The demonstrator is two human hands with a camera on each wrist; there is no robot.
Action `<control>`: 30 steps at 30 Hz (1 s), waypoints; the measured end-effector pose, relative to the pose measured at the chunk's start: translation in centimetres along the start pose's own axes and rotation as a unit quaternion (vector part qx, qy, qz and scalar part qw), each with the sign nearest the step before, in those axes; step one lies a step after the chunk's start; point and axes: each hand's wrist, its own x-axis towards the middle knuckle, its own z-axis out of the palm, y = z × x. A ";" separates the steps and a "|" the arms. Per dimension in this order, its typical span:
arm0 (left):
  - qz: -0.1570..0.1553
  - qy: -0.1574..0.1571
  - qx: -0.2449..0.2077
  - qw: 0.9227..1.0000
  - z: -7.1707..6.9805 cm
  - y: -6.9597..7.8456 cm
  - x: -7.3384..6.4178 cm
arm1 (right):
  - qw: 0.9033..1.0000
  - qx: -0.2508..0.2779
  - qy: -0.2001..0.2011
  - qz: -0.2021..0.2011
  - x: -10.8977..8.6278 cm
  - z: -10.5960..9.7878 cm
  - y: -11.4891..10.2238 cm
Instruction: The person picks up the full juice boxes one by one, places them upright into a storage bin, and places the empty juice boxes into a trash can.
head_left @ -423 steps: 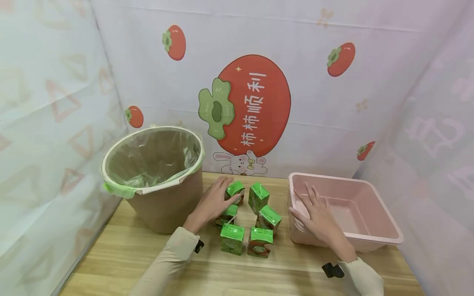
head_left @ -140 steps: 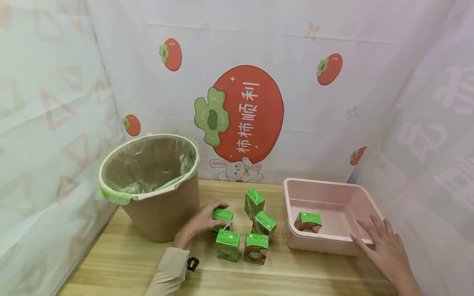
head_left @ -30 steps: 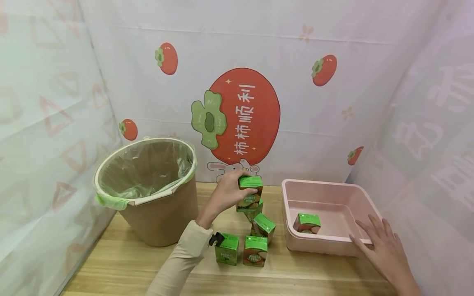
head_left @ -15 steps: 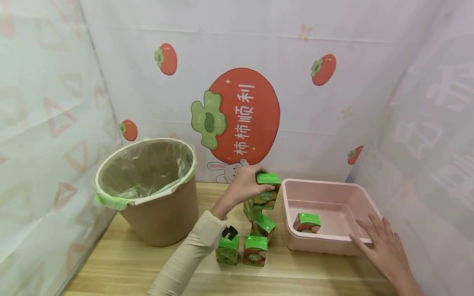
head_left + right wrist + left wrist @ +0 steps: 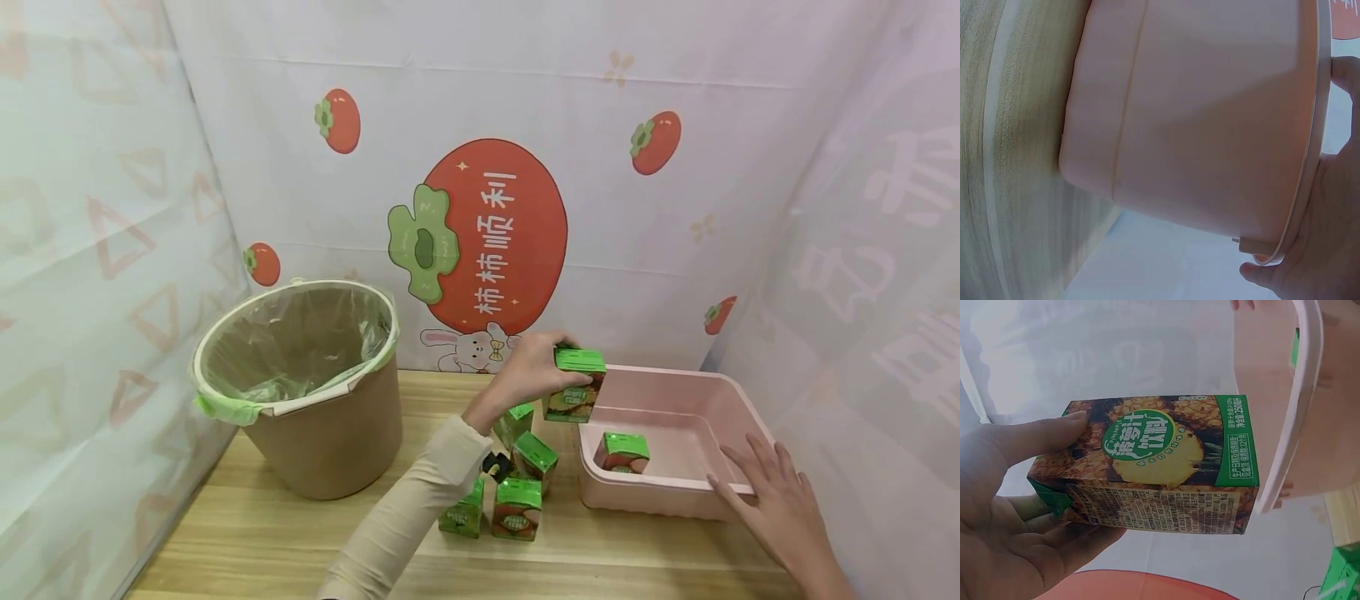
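The person's left hand (image 5: 534, 368) is clamped on a green-topped cardboard juice carton (image 5: 572, 396) printed with pineapples, thumb on one face and fingers behind it. The carton hangs upright above the pale wood-grain desk (image 5: 585, 558), up at the left edge of a pink rectangular plastic tub (image 5: 675, 479). Seen from the left wrist, the carton lies just beside the tub's rim; I cannot tell whether the two touch.

Inside the tub, a green-topped box with a red-and-green front (image 5: 622, 454) stands in the near left corner, close to both walls, and the tub floor runs on behind it and to its right, leaving broad room there. The right hand (image 5: 780, 500) rests on the near right corner of the rim, fingers spread apart.

Left of the tub, past a strip of wood, four more green-topped cartons (image 5: 517, 508) stand bunched near one another, partly under the left forearm. Further left, well apart from the tub, a brown round bin (image 5: 330, 442) with a cream rim and a clear plastic liner stands on the desk near the white printed cloth (image 5: 525, 100). A wide stretch of wood runs along the near side, in front of the cartons and tub.
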 end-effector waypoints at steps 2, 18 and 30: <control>-0.001 -0.002 -0.003 1.000 0.4 0.2 0.4 | 1.000 -0.002 0.000 -0.001 0.0 0.0 0.0; -0.035 -0.003 0.021 0.999 3.7 1.0 3.4 | 1.000 0.005 0.005 -0.005 0.2 -0.1 0.1; -0.048 0.000 0.024 0.999 6.1 0.3 4.9 | 1.000 0.002 0.003 -0.015 -0.2 0.0 0.2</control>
